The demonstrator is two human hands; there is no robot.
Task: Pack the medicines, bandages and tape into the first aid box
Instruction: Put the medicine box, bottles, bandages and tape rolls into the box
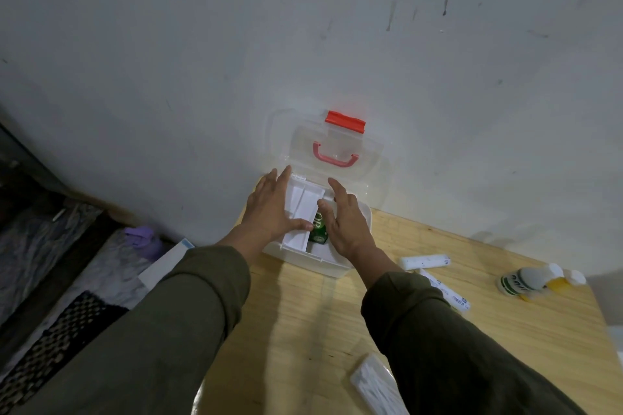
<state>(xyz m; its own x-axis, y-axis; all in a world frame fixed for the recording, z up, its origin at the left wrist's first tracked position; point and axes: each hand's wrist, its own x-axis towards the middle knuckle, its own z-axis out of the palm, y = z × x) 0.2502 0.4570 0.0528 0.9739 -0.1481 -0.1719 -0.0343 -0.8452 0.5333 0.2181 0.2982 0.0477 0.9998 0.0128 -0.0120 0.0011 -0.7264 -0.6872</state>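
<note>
Both hands spread flat, left hand (269, 209) and right hand (347, 222) pressing white packets (301, 212) down inside the open box (313, 263). Green carton (318, 229) in. Rolls (424, 261), bottle (519, 283), probably a pouch (374, 384) wait outside.

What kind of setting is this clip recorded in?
Probably a plain room in a home, not a clinic: a small wooden table pushed against a stained, scuffed white wall, with patterned bedding or fabric lying beside the table.
</note>
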